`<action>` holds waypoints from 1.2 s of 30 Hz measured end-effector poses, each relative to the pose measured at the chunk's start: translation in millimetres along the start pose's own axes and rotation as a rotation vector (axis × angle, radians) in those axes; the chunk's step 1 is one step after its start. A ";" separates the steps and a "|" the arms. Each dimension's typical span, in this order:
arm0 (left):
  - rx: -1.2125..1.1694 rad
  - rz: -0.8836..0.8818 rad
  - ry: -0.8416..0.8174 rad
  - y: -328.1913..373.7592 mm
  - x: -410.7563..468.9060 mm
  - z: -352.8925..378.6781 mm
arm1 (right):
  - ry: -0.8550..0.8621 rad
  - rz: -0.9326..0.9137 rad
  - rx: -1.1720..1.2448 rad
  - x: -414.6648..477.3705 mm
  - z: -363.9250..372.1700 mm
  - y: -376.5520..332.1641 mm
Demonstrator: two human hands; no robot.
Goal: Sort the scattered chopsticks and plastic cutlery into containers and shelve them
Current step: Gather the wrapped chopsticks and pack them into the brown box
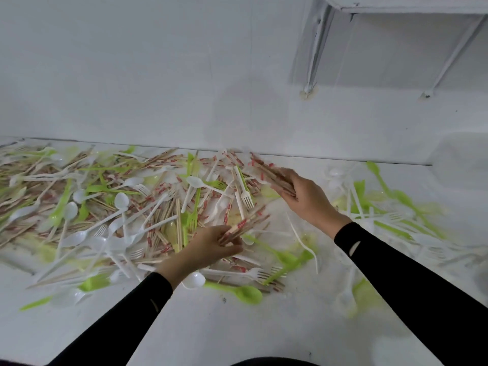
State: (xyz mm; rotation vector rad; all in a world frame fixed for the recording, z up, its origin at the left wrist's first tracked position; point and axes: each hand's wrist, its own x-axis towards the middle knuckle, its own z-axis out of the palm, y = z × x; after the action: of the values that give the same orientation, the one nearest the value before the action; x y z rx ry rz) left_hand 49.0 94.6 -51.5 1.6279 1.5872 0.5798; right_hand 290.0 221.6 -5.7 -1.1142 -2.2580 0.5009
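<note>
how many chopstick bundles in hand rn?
2. One bundle of red-marked wooden chopsticks is gripped by the left hand, a second bundle by the right hand further back. Others may lie hidden in the scattered cutlery pile.

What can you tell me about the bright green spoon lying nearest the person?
The green spoon looks like lime plastic, all one piece: an oval bowl and a flat, tapering handle. It lies flat on the white surface, bowl to the right, with its handle pointing left toward a white spoon, whose bowl it seems to meet.
</note>
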 end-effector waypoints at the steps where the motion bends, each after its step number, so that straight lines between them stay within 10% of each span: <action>1: 0.049 0.018 -0.016 -1.0 -3.0 4.8 | 0.006 -0.003 0.010 -2.9 1.0 -4.1; 8: -0.237 0.004 0.236 37.0 2.6 16.3 | 0.280 0.261 0.618 -11.0 -30.7 -29.8; 18: -1.051 -0.059 -0.017 132.2 40.6 71.9 | 0.504 0.514 1.362 -63.7 -122.2 -3.1; 25: -1.468 -0.403 -0.171 200.9 63.4 168.4 | 0.659 0.453 1.340 -106.9 -172.6 -1.3; 36: -1.437 -0.174 -0.424 357.8 72.6 256.2 | 0.778 0.521 1.159 -216.8 -276.9 55.7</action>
State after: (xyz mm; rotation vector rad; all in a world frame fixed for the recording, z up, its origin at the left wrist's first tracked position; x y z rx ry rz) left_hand 478.3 139.0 60.7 0.4406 0.5965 0.8872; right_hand 605.6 101.0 106.8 -0.9481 -0.7228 1.1265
